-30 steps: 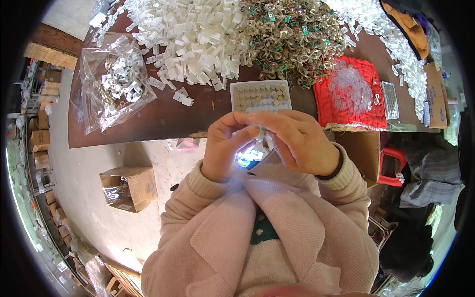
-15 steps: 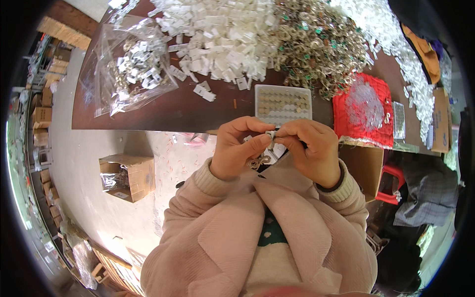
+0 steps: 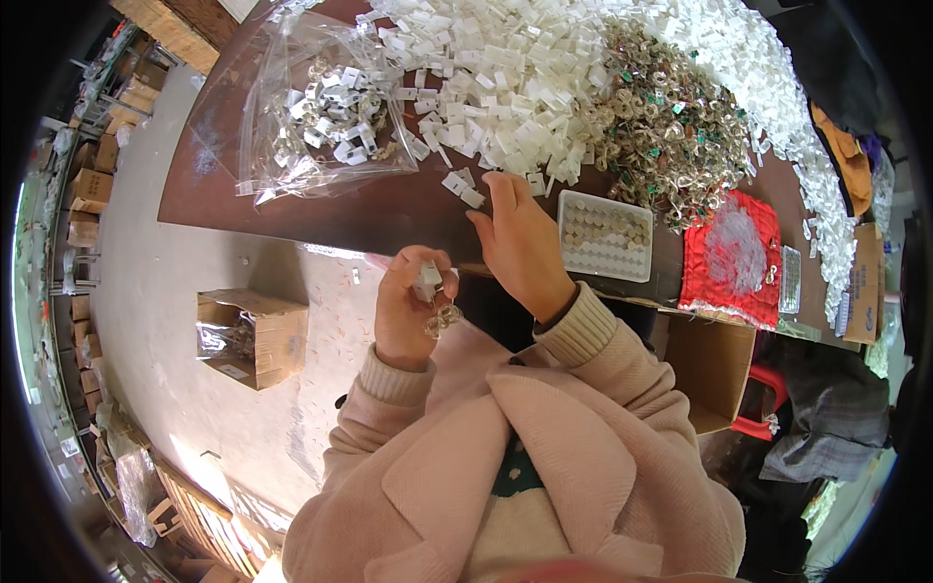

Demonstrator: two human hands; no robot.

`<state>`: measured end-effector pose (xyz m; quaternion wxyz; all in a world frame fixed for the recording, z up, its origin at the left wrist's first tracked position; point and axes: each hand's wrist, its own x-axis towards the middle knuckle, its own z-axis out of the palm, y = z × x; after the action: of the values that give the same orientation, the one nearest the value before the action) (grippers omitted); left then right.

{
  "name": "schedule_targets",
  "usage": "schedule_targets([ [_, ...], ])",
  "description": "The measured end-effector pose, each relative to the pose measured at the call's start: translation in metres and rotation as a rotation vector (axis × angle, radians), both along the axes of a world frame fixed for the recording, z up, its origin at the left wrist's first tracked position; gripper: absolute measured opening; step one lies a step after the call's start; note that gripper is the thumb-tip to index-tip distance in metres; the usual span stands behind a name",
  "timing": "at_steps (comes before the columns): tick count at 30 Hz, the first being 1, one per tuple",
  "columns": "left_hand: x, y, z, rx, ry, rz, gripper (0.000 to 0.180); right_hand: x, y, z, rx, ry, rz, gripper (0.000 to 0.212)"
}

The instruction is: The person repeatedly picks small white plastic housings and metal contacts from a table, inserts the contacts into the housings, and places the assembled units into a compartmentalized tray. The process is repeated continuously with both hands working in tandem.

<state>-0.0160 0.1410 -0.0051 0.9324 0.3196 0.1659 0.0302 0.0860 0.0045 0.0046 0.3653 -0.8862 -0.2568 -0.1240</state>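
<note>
My left hand is closed around a small white tag, and a shiny looped trinket hangs below it. It stands off the table's front edge, left of my body. My right hand reaches over the tabletop, thumb and index finger apart, with nothing between them. Its fingertips are near a few loose white tags that lie in front of the big heap of white tags. Just right of that hand lies a clear tray with rows of small round pale pieces.
On the brown table, a clear bag of tags sits left. A mound of shiny trinkets and a red cloth with clear strands lie right. Cardboard boxes stand on the floor and under the table.
My hands have come apart. The left moved left and a little down, keeping the tag and trinket. My right let go and reached up and left toward the loose tags. The view shifted too.
</note>
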Motion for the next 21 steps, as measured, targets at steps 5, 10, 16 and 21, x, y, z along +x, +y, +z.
schedule_targets([
  [5, -0.001, -0.001, 0.006, 0.083, 0.054, 0.017, 0.010, 0.005, 0.011, -0.008, -0.014, -0.010, -0.004, 0.025],
  [10, 0.008, -0.010, 0.011, 0.185, 0.032, -0.040, 0.024, -0.013, -0.011, 0.015, 0.470, 0.489, 0.153, 0.021],
  [16, 0.010, -0.019, 0.009, 0.231, 0.047, -0.083, 0.029, -0.029, -0.016, 0.028, 0.677, 0.810, 0.309, 0.015],
  [21, 0.001, -0.001, 0.006, 0.290, 0.038, 0.173, 0.019, -0.005, 0.015, 0.009, -0.069, -0.158, 0.049, 0.038],
])
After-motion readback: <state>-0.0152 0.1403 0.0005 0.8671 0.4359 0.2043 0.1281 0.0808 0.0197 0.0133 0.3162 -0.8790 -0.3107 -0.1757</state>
